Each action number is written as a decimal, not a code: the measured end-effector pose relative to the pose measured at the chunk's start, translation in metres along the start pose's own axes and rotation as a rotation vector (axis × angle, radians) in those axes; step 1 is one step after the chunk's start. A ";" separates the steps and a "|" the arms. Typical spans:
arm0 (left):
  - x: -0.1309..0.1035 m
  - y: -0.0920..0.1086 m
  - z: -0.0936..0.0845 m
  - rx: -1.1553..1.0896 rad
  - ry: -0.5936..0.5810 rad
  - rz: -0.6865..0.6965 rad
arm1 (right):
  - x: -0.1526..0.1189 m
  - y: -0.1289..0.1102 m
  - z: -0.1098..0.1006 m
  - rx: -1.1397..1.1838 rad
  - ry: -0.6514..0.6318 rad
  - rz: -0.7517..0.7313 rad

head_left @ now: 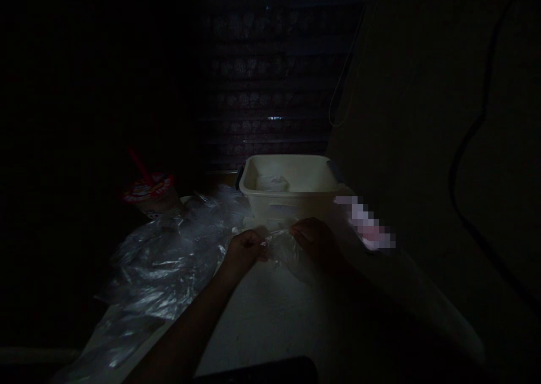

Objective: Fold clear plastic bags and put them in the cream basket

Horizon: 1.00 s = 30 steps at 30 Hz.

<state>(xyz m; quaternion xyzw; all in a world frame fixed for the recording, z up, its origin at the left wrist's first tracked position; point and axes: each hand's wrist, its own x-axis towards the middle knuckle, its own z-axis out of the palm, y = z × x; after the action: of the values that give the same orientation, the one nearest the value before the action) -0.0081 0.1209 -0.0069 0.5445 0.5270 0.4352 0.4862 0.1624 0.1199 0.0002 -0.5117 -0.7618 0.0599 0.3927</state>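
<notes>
Between my two hands a clear plastic bag [287, 250] is stretched just above the pale table. My left hand [245, 247] pinches its left edge, fingers closed. At its upper right edge my right hand [315, 238] grips the film, the fingers closed and mostly in shadow. Just beyond the hands stands a cream plastic bin [291, 202] with dark side handles; a small clear plastic bag [274, 182] lies inside it. To the left of my left hand spreads a heap of clear plastic bags [169, 260]. The scene is very dim, so fine details are hard to make out.
A cup [156, 195] with a red patterned lid and a red straw stands at the back left beside the heap. On the right lies a pixelated pinkish item [367, 226]. A dark cable [456, 164] hangs along the right wall. A dark object [270, 373] sits at the table's near edge [253, 333].
</notes>
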 end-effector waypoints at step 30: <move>0.000 -0.007 -0.011 0.168 0.195 0.202 | 0.004 0.004 0.005 0.057 0.062 -0.055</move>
<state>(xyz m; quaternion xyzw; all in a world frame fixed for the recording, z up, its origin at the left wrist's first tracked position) -0.0196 0.1216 -0.0119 0.5888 0.5485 0.4872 0.3393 0.1612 0.1260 -0.0029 -0.4805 -0.7612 0.0550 0.4320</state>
